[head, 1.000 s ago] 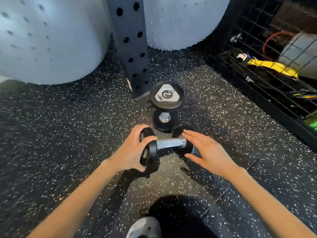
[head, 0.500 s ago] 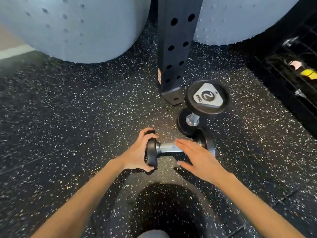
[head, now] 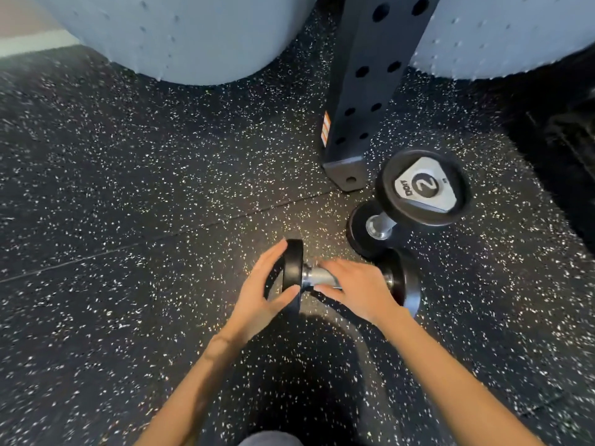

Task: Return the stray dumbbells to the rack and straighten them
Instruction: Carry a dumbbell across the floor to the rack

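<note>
On the speckled floor [head: 128, 220]: a lying dumbbell [head: 317, 277] rests crosswise in front of the person, its right head just beside the foot of an upright dumbbell [head: 423, 188].
Upright dumbbell: stands on one head, marked 2 on its top face, close to the base of the black rack post [head: 363, 91].
Left hand [head: 257, 294]: cups the lying dumbbell's left head, with fingers curved over the top and the thumb on the lower rim, much as half a second ago.
Right hand [head: 357, 288]: now laid across the handle, blurred fingers over the far side and thumb along the near side. Half a second ago it was flat and only reaching the bar.
Lying dumbbell since then: same spot on the floor, not lifted.
Behind: two pale dimpled balls [head: 180, 33] flank the post.
</note>
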Motion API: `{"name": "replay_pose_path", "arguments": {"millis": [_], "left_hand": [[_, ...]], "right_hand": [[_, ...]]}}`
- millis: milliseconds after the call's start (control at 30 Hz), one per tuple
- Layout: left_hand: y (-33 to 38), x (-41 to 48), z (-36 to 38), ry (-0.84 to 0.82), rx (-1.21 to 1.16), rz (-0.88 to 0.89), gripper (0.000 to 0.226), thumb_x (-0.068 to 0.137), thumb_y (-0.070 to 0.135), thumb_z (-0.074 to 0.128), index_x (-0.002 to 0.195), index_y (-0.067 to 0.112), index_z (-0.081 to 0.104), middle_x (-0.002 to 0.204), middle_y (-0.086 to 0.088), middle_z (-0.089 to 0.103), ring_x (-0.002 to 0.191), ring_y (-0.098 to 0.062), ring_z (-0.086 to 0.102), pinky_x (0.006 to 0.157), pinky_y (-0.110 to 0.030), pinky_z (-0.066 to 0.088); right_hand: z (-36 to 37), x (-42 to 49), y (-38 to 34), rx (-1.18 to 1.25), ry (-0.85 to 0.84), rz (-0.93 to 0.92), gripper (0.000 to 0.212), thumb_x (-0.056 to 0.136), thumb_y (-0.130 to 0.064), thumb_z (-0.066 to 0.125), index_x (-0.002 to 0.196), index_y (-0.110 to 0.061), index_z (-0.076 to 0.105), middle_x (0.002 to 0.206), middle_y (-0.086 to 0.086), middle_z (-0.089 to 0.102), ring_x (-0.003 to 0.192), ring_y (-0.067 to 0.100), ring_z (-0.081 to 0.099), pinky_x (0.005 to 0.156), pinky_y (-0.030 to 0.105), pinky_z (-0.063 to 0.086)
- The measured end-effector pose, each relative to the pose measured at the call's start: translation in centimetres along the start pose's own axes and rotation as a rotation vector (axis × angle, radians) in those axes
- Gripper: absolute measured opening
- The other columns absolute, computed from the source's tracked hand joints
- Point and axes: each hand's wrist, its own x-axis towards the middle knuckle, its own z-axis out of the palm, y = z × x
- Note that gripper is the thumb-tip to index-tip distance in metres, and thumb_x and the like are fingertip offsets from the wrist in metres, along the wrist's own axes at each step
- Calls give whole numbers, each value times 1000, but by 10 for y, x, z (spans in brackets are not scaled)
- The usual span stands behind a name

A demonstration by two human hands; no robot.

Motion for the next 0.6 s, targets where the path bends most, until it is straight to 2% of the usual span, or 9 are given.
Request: {"name": "replay_pose_path", "arguments": {"millis": [33,100,200,300,400,467,600], "left_hand": [[-1,0,0,1,14,12,67,80,39,63,139,36,32,146,18,35,133,-1,34,111,-25,28],[-6,-3,-4,-11,32,23,64,81,44,61,139,35,35,144,15,39,132,-4,37,110,-26,29],[-11,-15,-19,-31,105,-16,62,82,46,57,139,26,41,143,14,41,131,-4,38,110,-37,32],[1,-36,-47,-42,202,-55,62,83,50,52,140,30,39,144,22,36,132,1,35,111,-36,30],[33,-63,-80,-42,335,-45,58,85,50,48,138,30,41,142,19,37,126,4,37,105,-37,34],[64,-83,-101,-40,426,-27,58,85,48,46,139,28,39,141,16,37,124,2,37,100,-40,34],[141,-122,-146,-44,620,7,58,88,45,45,139,17,42,142,2,44,125,-6,38,103,-46,32]], "right_hand": [[2,1,3,-42,21,-1,47,86,-61,40,105,-25,62,86,-8,68,70,15,66,51,28,48],[3,4,7,-79,26,-7,47,84,-64,38,101,-26,61,77,-8,66,61,15,64,45,26,43],[1,3,2,-50,-42,26,57,83,-70,28,107,-28,57,79,-4,66,66,20,64,51,30,45],[-14,-15,-15,56,-144,136,54,82,-72,28,112,-33,51,90,-3,68,77,21,65,62,33,49],[-53,-38,-50,174,-205,231,44,85,-62,45,108,-27,56,90,-1,68,79,23,65,67,35,51],[-91,-52,-78,229,-223,279,42,83,-59,51,106,-24,58,90,-2,68,77,21,63,65,32,49],[-176,-75,-135,251,-251,314,49,78,-65,46,99,-23,57,78,-4,61,68,19,56,57,29,38]]}}
